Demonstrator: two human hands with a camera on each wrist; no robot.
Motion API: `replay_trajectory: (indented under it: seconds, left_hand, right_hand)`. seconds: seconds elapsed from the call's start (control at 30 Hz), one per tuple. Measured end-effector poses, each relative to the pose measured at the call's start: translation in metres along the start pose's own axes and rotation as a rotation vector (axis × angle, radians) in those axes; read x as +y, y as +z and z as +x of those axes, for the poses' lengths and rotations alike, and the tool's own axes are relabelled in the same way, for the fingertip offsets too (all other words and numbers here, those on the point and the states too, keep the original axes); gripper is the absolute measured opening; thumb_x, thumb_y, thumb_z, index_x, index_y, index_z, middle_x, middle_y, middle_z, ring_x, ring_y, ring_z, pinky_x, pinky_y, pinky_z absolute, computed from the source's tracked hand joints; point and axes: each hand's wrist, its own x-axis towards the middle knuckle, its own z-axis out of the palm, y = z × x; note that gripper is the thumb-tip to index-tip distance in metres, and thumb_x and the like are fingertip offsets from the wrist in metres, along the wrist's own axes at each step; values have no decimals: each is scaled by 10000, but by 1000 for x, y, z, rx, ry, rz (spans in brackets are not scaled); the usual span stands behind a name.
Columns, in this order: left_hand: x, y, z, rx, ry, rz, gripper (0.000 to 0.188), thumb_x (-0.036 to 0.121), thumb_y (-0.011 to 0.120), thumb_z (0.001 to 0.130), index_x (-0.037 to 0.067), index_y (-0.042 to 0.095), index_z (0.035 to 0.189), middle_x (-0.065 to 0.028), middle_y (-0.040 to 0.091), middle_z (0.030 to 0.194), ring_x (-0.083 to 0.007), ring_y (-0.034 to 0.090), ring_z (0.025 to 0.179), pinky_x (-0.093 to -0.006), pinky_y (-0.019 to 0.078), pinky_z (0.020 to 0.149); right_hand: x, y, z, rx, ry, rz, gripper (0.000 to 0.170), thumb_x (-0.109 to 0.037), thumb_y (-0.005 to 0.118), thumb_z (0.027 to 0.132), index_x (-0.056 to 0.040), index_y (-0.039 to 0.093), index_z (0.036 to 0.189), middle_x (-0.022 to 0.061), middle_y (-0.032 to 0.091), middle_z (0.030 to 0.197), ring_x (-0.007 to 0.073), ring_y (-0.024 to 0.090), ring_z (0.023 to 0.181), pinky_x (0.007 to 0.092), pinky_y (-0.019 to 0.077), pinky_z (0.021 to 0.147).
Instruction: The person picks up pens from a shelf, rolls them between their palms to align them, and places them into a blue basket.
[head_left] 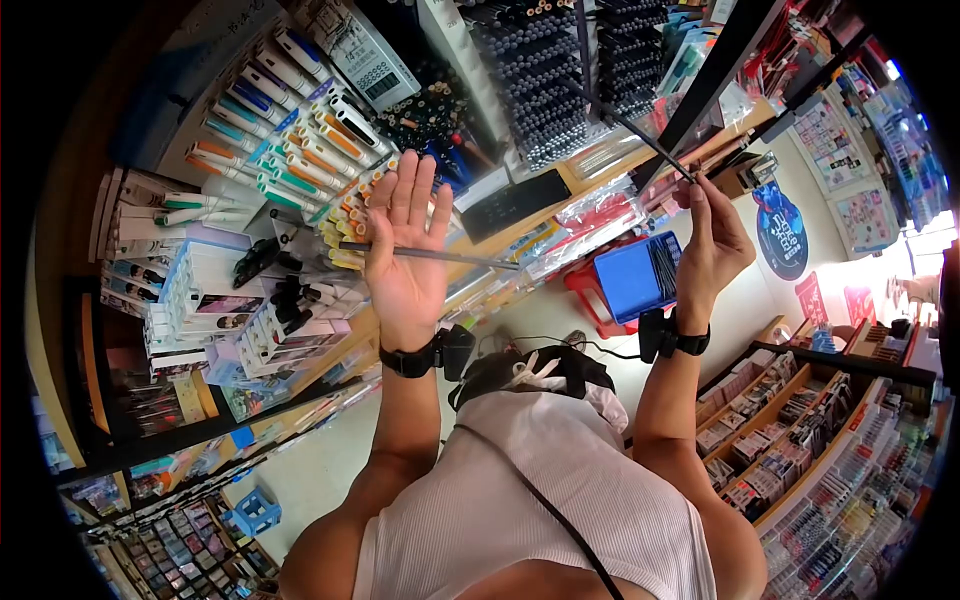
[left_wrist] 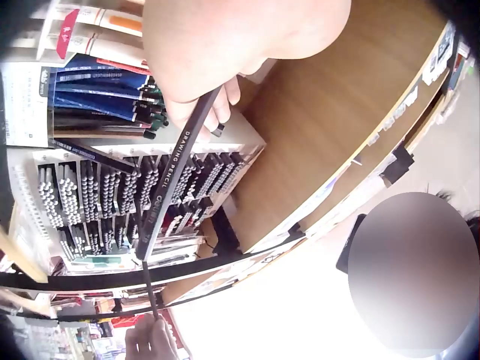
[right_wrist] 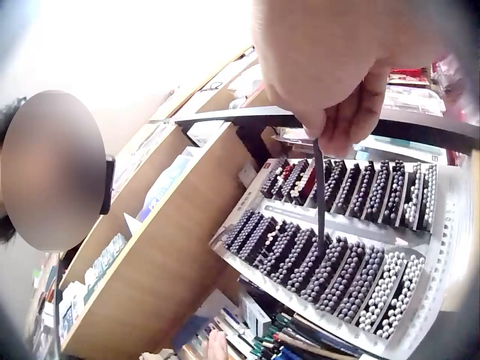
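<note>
My left hand [head_left: 408,230] is palm up with its four fingers straight. A dark drawing pencil [left_wrist: 178,169] lies across its palm, with the thumb over it. In the head view this pencil sticks out past both sides of the hand. My right hand [head_left: 712,235] pinches a second dark pencil [right_wrist: 320,202] near one end, between thumb and fingertips. The pencil's far end points at the pencil display rack [head_left: 545,90], overlapping its rows in the right wrist view. The rack holds many dark pencils in narrow slots.
Pens with coloured clips [head_left: 300,150] fill a display beside my left hand. A dark upright bar [head_left: 715,75] rises near the right-hand pencil. Below are a wooden shelf edge [head_left: 610,165] and a blue bin [head_left: 622,280] on a red stool. Stocked shelves [head_left: 800,430] stand at right.
</note>
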Motion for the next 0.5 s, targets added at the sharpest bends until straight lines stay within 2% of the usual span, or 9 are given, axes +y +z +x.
replay_trajectory:
  seconds: [0.3,0.37,0.5]
  left_hand:
    - [5,-1,-4,17,20,30,387,258,422,1067,59,502,1389,-132,401,1550,-286,326,1467,-479,282,1225]
    - [5,-1,-5,32,19,46,384,263,424,1067,64,508,1384,-130,396,1553,-287,324,1467,-480,282,1225]
    - [5,0,-6,26,18,52,380,266,425,1067,67,516,1378,-130,392,1556,-287,325,1467,-479,288,1221]
  right_hand:
    - [-2,11,11,26,-117,-151,170,38,677,914,60,725,1075,95,739,904,112,683,783,234,540,732]
    - [-5,13,13,-40,-204,-283,171,51,704,880,36,742,1046,88,743,878,98,669,760,227,520,705]
    - [-10,27,24,-105,-308,-351,190,61,725,843,20,748,1028,102,738,854,111,670,741,230,511,700]
